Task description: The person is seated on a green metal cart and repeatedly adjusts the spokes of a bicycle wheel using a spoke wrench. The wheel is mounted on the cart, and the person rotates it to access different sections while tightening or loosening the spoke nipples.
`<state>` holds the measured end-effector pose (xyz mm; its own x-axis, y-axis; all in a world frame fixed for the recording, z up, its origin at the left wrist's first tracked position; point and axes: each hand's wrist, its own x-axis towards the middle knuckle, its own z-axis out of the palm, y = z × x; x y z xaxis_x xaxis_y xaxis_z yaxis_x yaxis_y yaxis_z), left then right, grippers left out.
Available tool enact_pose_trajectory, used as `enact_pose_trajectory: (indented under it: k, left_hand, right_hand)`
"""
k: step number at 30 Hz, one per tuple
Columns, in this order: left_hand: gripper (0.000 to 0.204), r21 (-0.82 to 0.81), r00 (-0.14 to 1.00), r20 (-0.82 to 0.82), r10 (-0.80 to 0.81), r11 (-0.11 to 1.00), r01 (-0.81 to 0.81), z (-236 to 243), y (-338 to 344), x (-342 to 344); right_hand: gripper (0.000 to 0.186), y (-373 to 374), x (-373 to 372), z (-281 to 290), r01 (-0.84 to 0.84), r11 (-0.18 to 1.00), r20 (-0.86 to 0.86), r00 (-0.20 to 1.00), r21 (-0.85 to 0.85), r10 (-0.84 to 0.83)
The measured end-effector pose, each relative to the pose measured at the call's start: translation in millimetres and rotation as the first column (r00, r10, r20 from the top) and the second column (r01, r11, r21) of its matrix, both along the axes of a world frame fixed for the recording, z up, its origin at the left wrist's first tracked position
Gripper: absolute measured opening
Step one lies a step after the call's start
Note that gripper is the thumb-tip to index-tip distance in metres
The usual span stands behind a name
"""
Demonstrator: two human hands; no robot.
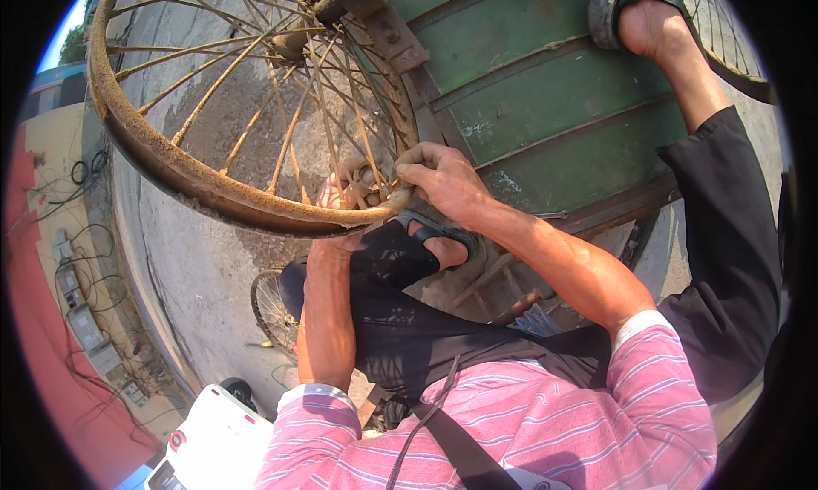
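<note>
A large rusty spoked wheel (170,170) without a tyre stands in front of me, fixed to a green metal cart body (545,106). My left hand (345,192) reaches through the lower spokes near the rim, fingers curled around a spoke. My right hand (439,179) pinches at the same spot on the rim's inner side, fingers closed on a spoke end. What sits between the fingertips is too small to tell. Both forearms rise from pink striped sleeves (528,413). My sandalled foot (434,243) rests just below the hands.
Another sandalled foot (639,17) rests on the cart's top right, its leg in black trousers (724,234). A smaller wheel (273,307) lies on the concrete ground below. A white vehicle part (217,443) is at the bottom left. A red wall (51,337) with cables runs on the left.
</note>
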<state>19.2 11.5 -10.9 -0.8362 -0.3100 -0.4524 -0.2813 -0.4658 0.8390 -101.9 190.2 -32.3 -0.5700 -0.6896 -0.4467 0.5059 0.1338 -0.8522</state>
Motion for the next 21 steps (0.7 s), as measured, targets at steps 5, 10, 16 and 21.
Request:
enact_pose_trajectory:
  k: [5, 10, 16, 21]
  left_hand:
    - [0.035, -0.026, 0.999, 0.034, 0.024, 0.999, -0.023, 0, 3, -3]
    - [0.038, -0.18, 0.998, -0.07, 0.005, 0.983, -0.018, -3, 7, -8]
    - [0.046, -0.366, 0.986, -0.004, -0.164, 0.918, 0.151, 5, -11, -2]
    - [0.053, -0.4, 0.992, 0.058, -0.114, 0.908, 0.128, 6, -13, 4]
  right_hand:
    - [0.025, 1, 0, 1, -0.008, 0.999, -0.048, 0.999, 0.031, 0.01]
    - [0.027, 2, -2, 6, -0.024, 0.999, -0.054, 0.998, 0.047, 0.027]
    - [0.028, 2, -1, 4, -0.019, 0.998, -0.061, 0.998, 0.052, 0.022]
    - [0.027, 2, -1, 6, -0.024, 0.998, -0.059, 0.998, 0.058, 0.027]
